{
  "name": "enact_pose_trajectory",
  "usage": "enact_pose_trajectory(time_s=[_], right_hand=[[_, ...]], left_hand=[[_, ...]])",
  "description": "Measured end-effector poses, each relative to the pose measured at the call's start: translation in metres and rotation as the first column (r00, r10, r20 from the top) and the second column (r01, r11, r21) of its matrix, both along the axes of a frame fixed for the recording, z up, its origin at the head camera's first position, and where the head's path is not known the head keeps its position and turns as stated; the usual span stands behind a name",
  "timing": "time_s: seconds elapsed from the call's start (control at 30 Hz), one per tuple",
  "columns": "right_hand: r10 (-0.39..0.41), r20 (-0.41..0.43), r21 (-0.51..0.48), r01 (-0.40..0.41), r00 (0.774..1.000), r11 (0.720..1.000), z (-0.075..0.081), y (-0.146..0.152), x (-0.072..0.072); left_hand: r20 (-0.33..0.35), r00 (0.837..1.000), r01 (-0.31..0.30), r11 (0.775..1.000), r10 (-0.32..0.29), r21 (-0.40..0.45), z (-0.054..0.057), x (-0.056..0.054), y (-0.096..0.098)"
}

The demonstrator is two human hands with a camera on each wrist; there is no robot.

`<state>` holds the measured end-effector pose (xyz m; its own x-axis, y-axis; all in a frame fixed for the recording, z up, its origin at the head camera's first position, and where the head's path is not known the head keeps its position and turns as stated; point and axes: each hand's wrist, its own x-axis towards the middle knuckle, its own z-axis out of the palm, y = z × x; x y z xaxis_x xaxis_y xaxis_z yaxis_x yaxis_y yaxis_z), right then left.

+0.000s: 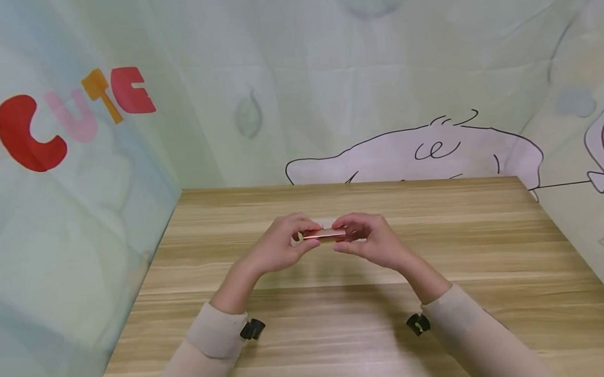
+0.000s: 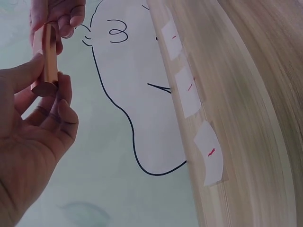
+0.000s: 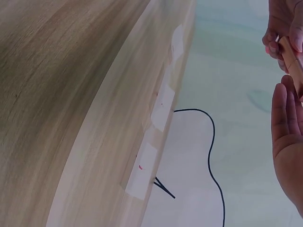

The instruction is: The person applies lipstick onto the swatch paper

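Between both hands, above the table, is a slim, shiny rose-gold case point(image 1: 326, 233), held level from side to side. My left hand point(image 1: 278, 245) pinches its left end between thumb and fingers. At the right end, the thumb and fingers of my right hand point(image 1: 372, 240) grip it the same way. The left wrist view shows the case point(image 2: 49, 59) with flat, faceted sides and a darker end face. In the right wrist view a thin line crosses the case point(image 3: 291, 61), part of which is cut off by the frame's edge.
A wood-grain table point(image 1: 336, 346) lies below the hands. White paper slips point(image 2: 189, 92) with red marks are taped along its far edge. Printed cloth walls point(image 1: 215, 102) stand behind and beside it. Each wrist carries a black clip point(image 1: 253, 329) near the sleeve cuff.
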<state>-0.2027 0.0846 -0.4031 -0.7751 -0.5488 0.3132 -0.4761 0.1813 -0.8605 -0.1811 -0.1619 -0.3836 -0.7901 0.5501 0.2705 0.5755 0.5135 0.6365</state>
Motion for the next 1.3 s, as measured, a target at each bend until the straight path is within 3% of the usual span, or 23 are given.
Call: enact_pose_trajectory(time_s=[0.43,0.83,1.13,1.3], right_hand=[[-0.068,-0.033,0.043,0.070,0.997,0.997,-0.009,0.014,-0.004],[-0.118,-0.039,0.054,0.120,0.992,0.991,-0.019,0.025,-0.008],[-0.156,-0.066,0.088,0.161,0.986,0.983,-0.026,0.037,-0.013],[-0.181,-0.041,0.112,0.184,0.983,0.977,-0.032,0.049,-0.019]], left_hand=[[-0.032,0.999,-0.017,0.996,0.020,0.086,-0.002,-0.010,0.025],[0.024,0.999,-0.049,0.969,0.045,0.242,-0.008,-0.022,0.060],[0.065,0.997,-0.046,0.969,0.031,0.244,-0.019,-0.033,0.081],[0.089,0.996,-0.031,0.975,0.011,0.218,-0.025,-0.043,0.094]])
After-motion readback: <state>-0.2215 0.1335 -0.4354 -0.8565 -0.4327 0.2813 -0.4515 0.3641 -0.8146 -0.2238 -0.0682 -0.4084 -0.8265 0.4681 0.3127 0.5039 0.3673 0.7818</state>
